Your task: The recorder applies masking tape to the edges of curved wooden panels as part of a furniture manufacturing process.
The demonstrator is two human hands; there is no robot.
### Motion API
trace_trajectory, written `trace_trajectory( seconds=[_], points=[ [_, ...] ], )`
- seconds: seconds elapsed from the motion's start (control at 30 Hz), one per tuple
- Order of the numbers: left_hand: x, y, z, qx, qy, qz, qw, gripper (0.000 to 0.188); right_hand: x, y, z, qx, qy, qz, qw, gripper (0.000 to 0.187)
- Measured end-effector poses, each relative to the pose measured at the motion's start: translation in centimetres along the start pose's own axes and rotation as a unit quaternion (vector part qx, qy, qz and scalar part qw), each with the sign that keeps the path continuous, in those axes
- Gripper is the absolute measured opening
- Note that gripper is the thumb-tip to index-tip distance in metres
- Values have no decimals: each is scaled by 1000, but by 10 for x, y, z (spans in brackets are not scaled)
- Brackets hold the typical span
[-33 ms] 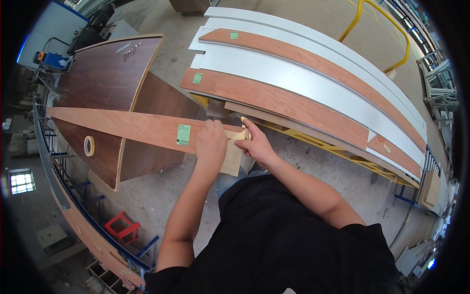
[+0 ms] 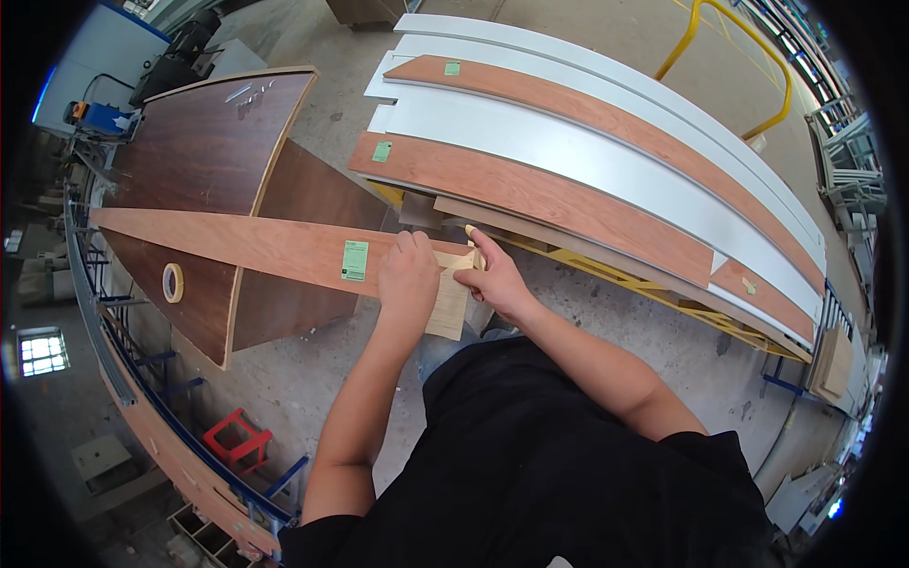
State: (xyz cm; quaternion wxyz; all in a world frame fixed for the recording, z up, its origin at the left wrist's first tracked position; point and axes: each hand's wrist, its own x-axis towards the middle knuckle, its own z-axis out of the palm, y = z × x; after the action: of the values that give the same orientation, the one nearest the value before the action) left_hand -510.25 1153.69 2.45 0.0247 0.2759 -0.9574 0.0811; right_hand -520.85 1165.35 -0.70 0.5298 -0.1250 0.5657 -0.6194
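Observation:
A long reddish-brown wood-grain board (image 2: 294, 246) with a green label (image 2: 355, 261) runs from the far left to my hands. My left hand (image 2: 409, 276) is closed over the board near its right end, and what its fingers grip is hidden. Beside that hand, a beige paper sheet (image 2: 448, 315) hangs down at the board's end. My right hand (image 2: 497, 282) pinches a pale yellow strip of tape (image 2: 476, 257) between thumb and fingers, by the board's end. Something pale yellow also covers the tip of its index finger.
The board rests across dark brown panels (image 2: 204, 156) at left, where a tape roll (image 2: 172, 282) lies. White and wood-grain boards (image 2: 568, 142) cover a yellow-framed cart ahead and to the right. A red stool (image 2: 237, 440) stands at lower left.

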Motion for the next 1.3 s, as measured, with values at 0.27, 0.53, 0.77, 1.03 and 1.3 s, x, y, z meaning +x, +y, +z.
trace_trajectory(
  seconds=[0.27, 0.53, 0.77, 1.03, 1.3],
  points=[
    [-1, -15, 5, -186, -11, 28, 982, 17, -2, -3, -2, 8, -12, 2, 1000, 85],
    [-7, -22, -4, -318, 59, -54, 945, 11, -1, -4, -4, 12, -6, 8, 1000, 87],
    [0, -21, -4, -241, 39, -20, 969, 7, -1, -5, -3, 4, -4, 3, 1000, 85],
    [1, -4, -7, -85, 8, 21, 996, 14, -1, -4, -4, -2, -4, 5, 1000, 86],
    [0, -10, -5, -260, 46, -45, 963, 12, 0, -3, -6, -3, -11, 0, 1000, 87]
  ],
)
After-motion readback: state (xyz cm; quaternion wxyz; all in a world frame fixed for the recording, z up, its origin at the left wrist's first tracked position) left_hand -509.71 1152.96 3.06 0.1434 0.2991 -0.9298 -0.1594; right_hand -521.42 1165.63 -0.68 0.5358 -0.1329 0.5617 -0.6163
